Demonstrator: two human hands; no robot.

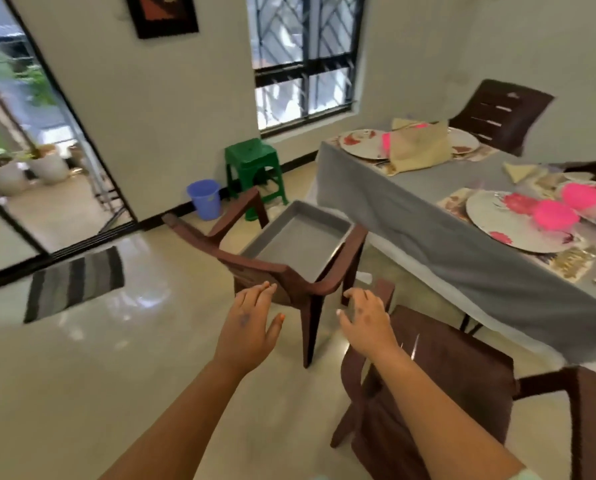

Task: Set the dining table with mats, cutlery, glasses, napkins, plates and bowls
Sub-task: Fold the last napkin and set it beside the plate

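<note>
Both hands, left (pixel 247 323) and right (pixel 366 318), are held spread, gripping nothing. The empty grey rectangular metal tray (pixel 296 237) on the brown plastic chair (pixel 289 271) is judged stiff and light, best taken by its 2 opposite rims.

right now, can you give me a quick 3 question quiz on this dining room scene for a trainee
1. True or false: the grey tray sits on the seat of a brown chair.
2. Multiple choice: what colour are the bowls on the near plate? A) blue B) pink C) green
3. Fill in: the left hand and the right hand are both ____ and hold nothing.

Key
1. True; the tray is empty.
2. B, pink.
3. Open; the fingers are spread, reaching towards the chair with the tray.
</note>
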